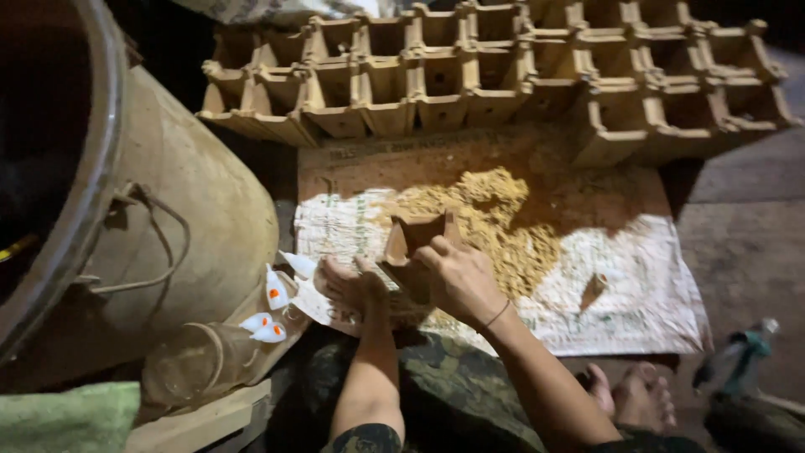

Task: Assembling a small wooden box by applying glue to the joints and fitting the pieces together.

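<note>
Both hands work at the near left part of a white woven sack [637, 294] spread flat on the ground. The right hand [461, 281] is closed over the rim of a small square brown pot [412, 252], holding it tilted. The left hand [350, 287] sits just beside the pot's left side, fingers curled; whether it grips the pot cannot be told. A heap of tan sawdust-like fill [495, 218] lies on the sack directly behind the pot and reaches toward the sack's far edge. The sack's right half is mostly bare. Rows of matching pots [503, 75] line the far edge, mouths facing the camera. A large drum [168, 201] lies close off the sack's left edge, with small white cones [270, 306] beside it. Bare feet [633, 394] rest off the near edge, and a bottle [738, 352] stands near the near right corner.
</note>
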